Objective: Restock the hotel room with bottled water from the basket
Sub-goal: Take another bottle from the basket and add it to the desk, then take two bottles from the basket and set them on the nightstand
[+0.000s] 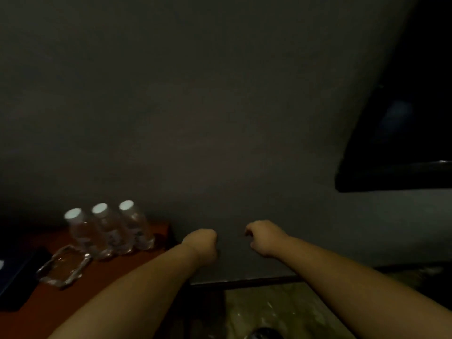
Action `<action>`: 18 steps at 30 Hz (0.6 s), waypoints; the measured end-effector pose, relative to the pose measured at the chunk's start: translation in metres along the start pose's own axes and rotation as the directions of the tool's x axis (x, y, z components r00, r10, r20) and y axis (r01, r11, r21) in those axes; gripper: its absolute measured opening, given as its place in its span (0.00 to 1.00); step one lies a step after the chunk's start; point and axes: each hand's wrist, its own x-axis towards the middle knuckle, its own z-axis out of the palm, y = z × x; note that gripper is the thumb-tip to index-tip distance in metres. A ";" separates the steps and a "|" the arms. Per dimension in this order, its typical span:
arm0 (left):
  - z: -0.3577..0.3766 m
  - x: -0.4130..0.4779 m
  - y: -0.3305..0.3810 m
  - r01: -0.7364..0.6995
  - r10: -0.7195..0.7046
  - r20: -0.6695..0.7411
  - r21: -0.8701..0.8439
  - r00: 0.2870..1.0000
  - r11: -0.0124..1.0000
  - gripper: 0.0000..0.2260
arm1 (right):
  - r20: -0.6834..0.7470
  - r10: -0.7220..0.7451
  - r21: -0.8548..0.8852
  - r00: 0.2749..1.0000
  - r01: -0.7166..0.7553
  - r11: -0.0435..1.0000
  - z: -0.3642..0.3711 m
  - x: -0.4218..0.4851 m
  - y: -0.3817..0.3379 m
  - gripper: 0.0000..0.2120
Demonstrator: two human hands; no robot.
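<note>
Dim, mottled stone floor (281, 307) lies nearest, at six o'clock. Above it two bare forearms reach forward; the left hand (203, 245) is balled into a fist and the right hand (265, 237) has its fingers curled under, both holding nothing. At nine o'clock, on a reddish-brown wooden table (110, 272), a clear glass ashtray (64, 265) sits before three clear plastic water bottles with white caps (107, 231), upright in a row against the grey wall (195, 118). A black screen (403, 133) hangs at two o'clock.
</note>
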 end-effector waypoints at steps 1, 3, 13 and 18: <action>0.002 -0.002 0.027 -0.040 0.040 0.001 0.020 0.999 0.999 0.16 | -0.014 0.028 -0.005 1.000 -0.028 1.000 -0.001 -0.017 0.022 0.19; 0.008 -0.005 0.082 -0.140 0.139 0.025 0.067 0.990 0.988 0.17 | -0.043 0.091 0.017 0.995 -0.091 0.996 -0.002 -0.053 0.066 0.19; 0.091 -0.045 0.332 -0.550 0.534 0.133 0.197 0.835 0.811 0.17 | -0.159 0.396 0.173 0.905 -0.369 0.913 0.016 -0.245 0.255 0.13; 0.126 -0.072 0.430 -0.677 0.649 0.191 0.212 0.736 0.705 0.14 | -0.138 0.542 0.245 0.829 -0.501 0.830 0.031 -0.330 0.318 0.12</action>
